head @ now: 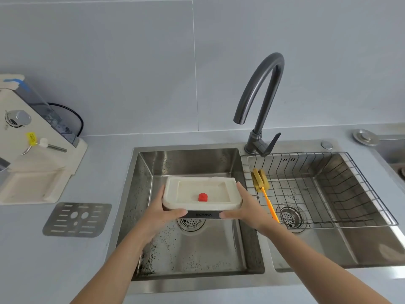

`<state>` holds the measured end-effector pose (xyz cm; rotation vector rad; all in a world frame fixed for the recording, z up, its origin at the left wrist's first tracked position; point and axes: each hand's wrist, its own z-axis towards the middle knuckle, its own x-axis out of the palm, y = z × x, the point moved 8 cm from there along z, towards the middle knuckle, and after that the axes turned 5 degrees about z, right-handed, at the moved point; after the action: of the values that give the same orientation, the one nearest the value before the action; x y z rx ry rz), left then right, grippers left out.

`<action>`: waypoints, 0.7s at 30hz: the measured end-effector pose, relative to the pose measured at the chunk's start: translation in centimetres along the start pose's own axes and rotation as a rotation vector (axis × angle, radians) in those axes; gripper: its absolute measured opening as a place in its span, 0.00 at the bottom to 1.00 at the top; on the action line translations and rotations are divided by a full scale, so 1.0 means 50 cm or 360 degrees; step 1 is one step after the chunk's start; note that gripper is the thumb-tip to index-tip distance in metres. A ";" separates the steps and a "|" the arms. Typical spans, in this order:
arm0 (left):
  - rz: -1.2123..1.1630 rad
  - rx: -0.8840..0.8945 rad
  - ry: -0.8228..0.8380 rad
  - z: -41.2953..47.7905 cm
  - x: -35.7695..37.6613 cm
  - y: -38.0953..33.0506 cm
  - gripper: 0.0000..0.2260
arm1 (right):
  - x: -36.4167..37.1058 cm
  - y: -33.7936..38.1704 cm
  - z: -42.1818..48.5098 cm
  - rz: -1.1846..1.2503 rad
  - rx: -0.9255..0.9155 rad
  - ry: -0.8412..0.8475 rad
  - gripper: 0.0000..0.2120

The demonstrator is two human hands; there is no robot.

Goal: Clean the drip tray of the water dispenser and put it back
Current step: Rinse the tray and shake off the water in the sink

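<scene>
The white drip tray (175, 194), with a red float (202, 197) standing in its hollow, hangs level over the left sink basin (197, 255). My left hand (163, 210) grips its left end and my right hand (243, 207) grips its right end. The tray's metal grille (76, 219) lies flat on the counter to the left of the sink. The water dispenser (32, 150) stands at the far left, its tray slot bare.
A dark gooseneck faucet (263, 102) rises behind the divider between the basins. The right basin holds a wire basket (328, 189) with a yellow sponge brush (263, 187) leaning in it. Black specks dot the left basin floor around its drain (190, 223).
</scene>
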<state>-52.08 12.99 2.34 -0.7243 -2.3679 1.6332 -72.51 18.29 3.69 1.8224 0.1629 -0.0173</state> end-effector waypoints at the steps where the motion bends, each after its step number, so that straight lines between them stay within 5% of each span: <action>1: 0.0036 -0.0009 -0.0033 0.000 -0.005 0.001 0.30 | 0.004 -0.003 0.001 -0.0002 0.0033 -0.0002 0.32; 4: 0.0171 -0.0030 -0.0128 0.002 -0.020 -0.002 0.24 | 0.010 -0.014 0.010 0.0002 0.0123 0.0019 0.23; 8: 0.0304 -0.0042 -0.0187 0.009 -0.036 -0.020 0.20 | 0.004 -0.050 0.031 0.0145 0.0386 -0.0057 0.32; 11: 0.0429 -0.0077 -0.0211 0.026 -0.047 -0.030 0.23 | 0.008 -0.065 0.042 0.0236 0.0538 -0.0060 0.24; 15: 0.0553 -0.0224 -0.0229 0.052 -0.052 -0.031 0.25 | 0.012 -0.082 0.053 0.0433 0.0724 -0.0060 0.35; 21: 0.0671 -0.0485 -0.0123 0.094 -0.034 -0.002 0.23 | 0.009 -0.118 0.059 0.0756 0.0962 -0.0173 0.22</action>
<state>-52.55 8.25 0.83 -1.3162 -2.6911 1.4660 -72.53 16.94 -2.76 2.4141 -0.3966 0.1866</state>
